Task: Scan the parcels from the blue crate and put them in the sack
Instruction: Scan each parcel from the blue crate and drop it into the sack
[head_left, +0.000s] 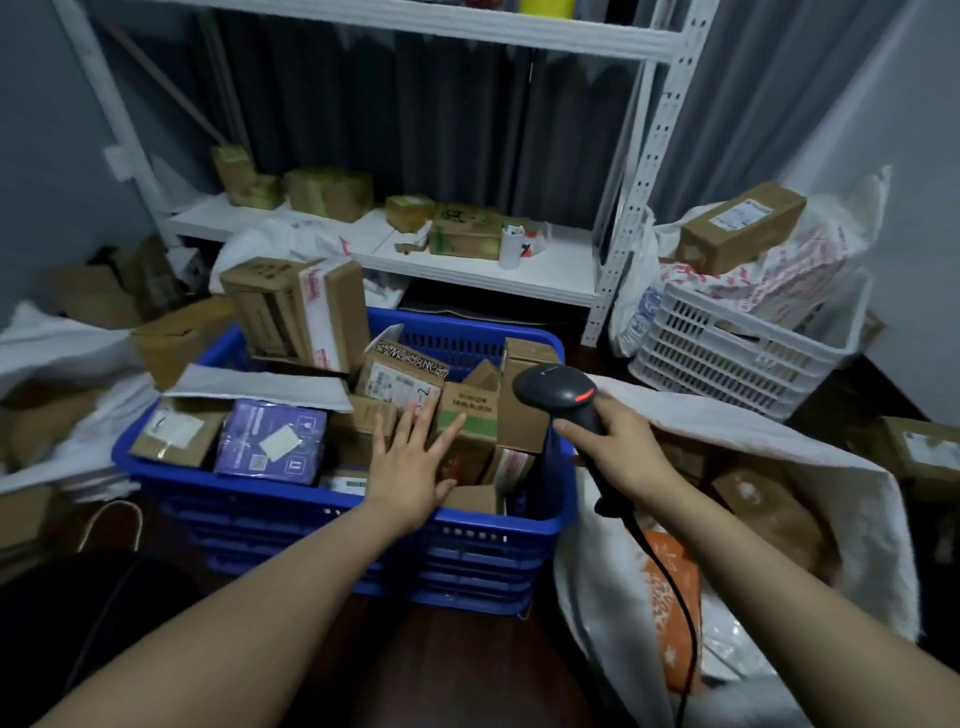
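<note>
Below white shelving (550, 273), the released left grip (410, 467) is being held directly over the parcels (400, 376) in the blue crate (260, 519), nearer than the right grip (618, 447), by which the scanner (553, 387) is being grasped.

White metal shelving rack (643, 171) standing along the back, dark grey curtain (441, 130) hanging behind it. Grey wall (41, 130) closing in left, paler wall (914, 156) right. Dark floor (831, 410) showing below. Light staying dim, cool.

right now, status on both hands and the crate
Left hand open, spread over parcels in blue crate. Right hand grips scanner. Sack open at right, nothing between.
</note>
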